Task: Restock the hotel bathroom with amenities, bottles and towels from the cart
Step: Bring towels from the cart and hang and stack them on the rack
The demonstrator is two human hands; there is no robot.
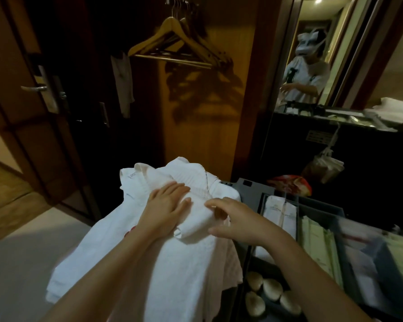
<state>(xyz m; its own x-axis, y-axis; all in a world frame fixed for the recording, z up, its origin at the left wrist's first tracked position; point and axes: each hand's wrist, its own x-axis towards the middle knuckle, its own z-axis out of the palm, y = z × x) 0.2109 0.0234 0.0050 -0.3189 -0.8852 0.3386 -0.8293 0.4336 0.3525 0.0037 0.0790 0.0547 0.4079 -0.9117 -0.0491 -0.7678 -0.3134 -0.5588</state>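
Note:
A heap of white towels [163,270] lies on the left end of the cart [249,185]. On top of the heap sits a small folded white towel [196,219]. My left hand [165,205] rests flat on the heap with straight fingers, right beside that small towel. My right hand [233,217] holds the small towel from the right, fingers and thumb curled round its folded end.
Grey cart compartments [321,212] to the right hold packaged amenities, and several round soaps [272,290] lie lower down. Wooden hangers [172,40] hang in an open wardrobe ahead. A dark door [40,89] stands left. A mirror [312,54] and dark counter with towels are at right.

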